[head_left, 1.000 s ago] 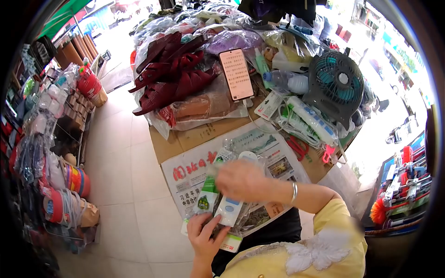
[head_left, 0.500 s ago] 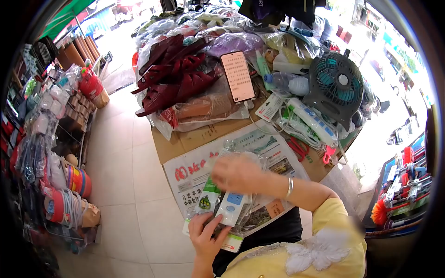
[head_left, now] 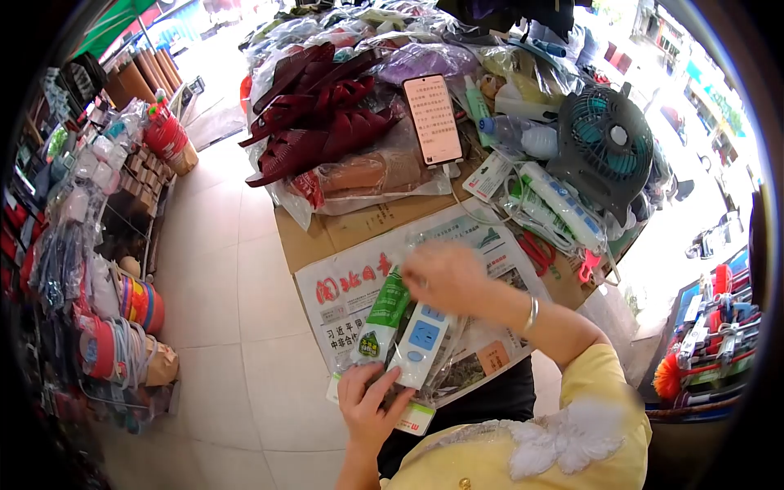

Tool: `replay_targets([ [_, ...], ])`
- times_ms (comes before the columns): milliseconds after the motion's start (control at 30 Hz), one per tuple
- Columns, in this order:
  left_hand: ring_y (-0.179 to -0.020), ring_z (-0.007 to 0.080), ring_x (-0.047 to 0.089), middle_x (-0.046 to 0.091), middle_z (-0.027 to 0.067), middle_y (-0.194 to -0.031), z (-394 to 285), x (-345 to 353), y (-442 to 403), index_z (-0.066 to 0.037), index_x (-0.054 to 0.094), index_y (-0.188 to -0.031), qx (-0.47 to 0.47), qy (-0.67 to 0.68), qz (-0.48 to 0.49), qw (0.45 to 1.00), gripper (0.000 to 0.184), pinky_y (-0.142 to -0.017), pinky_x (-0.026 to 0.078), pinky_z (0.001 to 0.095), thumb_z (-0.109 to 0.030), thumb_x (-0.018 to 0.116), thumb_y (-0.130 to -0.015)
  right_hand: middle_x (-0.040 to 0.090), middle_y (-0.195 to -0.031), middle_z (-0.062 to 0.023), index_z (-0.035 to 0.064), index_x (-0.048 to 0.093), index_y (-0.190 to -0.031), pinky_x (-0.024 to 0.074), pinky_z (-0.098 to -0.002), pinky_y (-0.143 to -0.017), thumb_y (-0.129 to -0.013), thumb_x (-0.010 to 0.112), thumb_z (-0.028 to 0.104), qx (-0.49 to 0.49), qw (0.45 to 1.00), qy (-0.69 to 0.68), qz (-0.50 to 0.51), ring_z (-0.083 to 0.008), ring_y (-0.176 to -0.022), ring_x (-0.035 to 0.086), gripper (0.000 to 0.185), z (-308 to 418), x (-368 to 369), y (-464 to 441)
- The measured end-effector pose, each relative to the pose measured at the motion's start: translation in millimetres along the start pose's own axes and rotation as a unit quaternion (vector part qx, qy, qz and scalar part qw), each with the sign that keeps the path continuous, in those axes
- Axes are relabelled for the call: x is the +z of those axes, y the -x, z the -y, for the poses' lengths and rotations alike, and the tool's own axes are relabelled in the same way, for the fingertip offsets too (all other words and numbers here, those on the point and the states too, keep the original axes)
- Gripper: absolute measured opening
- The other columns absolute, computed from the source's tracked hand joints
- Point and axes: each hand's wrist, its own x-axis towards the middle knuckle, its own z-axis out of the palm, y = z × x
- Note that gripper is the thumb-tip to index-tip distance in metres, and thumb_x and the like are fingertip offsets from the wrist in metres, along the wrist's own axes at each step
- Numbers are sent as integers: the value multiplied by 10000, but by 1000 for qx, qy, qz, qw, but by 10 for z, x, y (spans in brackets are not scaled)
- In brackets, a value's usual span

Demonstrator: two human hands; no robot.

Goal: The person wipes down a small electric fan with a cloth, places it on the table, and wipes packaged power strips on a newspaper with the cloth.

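Observation:
A white power strip [head_left: 423,339] with blue sockets lies in a clear plastic bag on the newspaper [head_left: 327,304]. Beside it, on the left, is a green and white packet [head_left: 384,314]. My left hand [head_left: 369,398] rests with fingers spread on the lower ends of both, over a white and green card [head_left: 415,418]. At their upper end is my right hand [head_left: 445,276], its fingers curled and blurred; whatever they hold is hidden. A silver bracelet circles my right wrist.
Behind the newspaper lie dark red sandals [head_left: 327,122], a lit phone [head_left: 433,121], a water bottle [head_left: 523,137], a fan [head_left: 606,143], another bagged power strip [head_left: 563,204] and red scissors [head_left: 536,253]. Goods crowd shelves at left; more hang at right.
The view has shifted slightly. My right hand has moved a little around the upper end of the packet, uncovering more of its green part and of the blue sockets. My left hand keeps its place.

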Motion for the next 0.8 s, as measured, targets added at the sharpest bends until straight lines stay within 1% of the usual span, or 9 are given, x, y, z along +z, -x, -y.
replay_targets([
  [67, -956, 319, 577, 634, 90, -1043, -2, 10, -9, -109, 731, -1024, 4, 0, -6, 1000, 443, -862, 463, 450, -189, 889, -619, 667, -885, -105, 85, 666, -872, 510, -395, -769, -823, 678, 193, 91, 996, -7, -18, -297, -871, 639, 119, -282, -6, -102],
  [100, -958, 316, 580, 634, 90, -1045, 0, 16, -5, -108, 730, -1025, 3, 0, -9, 1000, 443, -866, 463, 452, -191, 888, -619, 667, -885, -105, 85, 666, -872, 510, -395, -769, -823, 678, 193, 90, 996, -6, -20, -297, -871, 639, 119, -361, -18, -119],
  [167, -960, 314, 582, 634, 90, -1047, 5, 17, 8, -107, 729, -1025, 3, -1, -13, 1000, 443, -870, 463, 453, -192, 888, -620, 671, -880, -119, 53, 694, -929, 511, -415, -790, -852, 662, 219, 122, 986, -112, -1, -328, -877, 635, 186, -457, -40, -123],
  [267, -977, 311, 589, 639, 93, -1062, 12, 15, 26, -110, 729, -1030, -10, 4, -8, 1000, 447, -896, 463, 461, -200, 887, -622, 676, -901, -129, 40, 704, -938, 504, -411, -798, -866, 653, 210, 67, 993, -90, 24, -327, -894, 632, 191, -430, -191, 45],
  [367, -985, 304, 596, 642, 90, -1069, 37, -9, 37, -115, 731, -1031, -9, 3, 8, 1000, 452, -926, 458, 467, -209, 890, -618, 683, -925, -134, 41, 716, -942, 500, -408, -796, -875, 650, 207, 105, 985, -126, 46, -337, -891, 630, 190, -528, -381, 305],
  [500, -1097, 337, 577, 627, 152, -1205, -28, -37, -54, -125, 723, -1097, -1, -17, 32, 999, 527, -978, 429, 478, -333, 873, -637, 678, -895, -127, 52, 733, -986, 502, -385, -786, -854, 680, 144, 131, 980, -143, 55, -313, -853, 636, 169, -556, -567, 476],
  [567, -1155, 352, 563, 611, 180, -1264, -71, -55, -118, -125, 716, -1125, -3, -44, 33, 998, 570, -994, 413, 479, -394, 864, -646, 691, -902, -150, 44, 729, -968, 507, -410, -778, -881, 647, 227, 133, 978, -143, 79, -347, -855, 645, 219, -569, -568, 473],
  [633, -1264, 382, 508, 543, 225, -1371, -64, -76, -154, -117, 694, -1179, 17, -55, 130, 990, 675, -1021, 379, 480, -511, 837, -649, 694, -903, -160, 42, 725, -971, 509, -410, -771, -885, 635, 241, 125, 980, -131, 80, -350, -855, 651, 235, -580, -458, 316],
  [800, -1300, 410, 479, 519, 233, -1398, -52, -12, -135, -95, 668, -1206, 11, -58, 125, 990, 748, -1028, 353, 493, -539, 839, -628, 701, -919, -177, 34, 712, -971, 514, -412, -763, -898, 605, 283, 141, 979, -127, 69, -361, -863, 661, 281, -584, -213, -46],
])
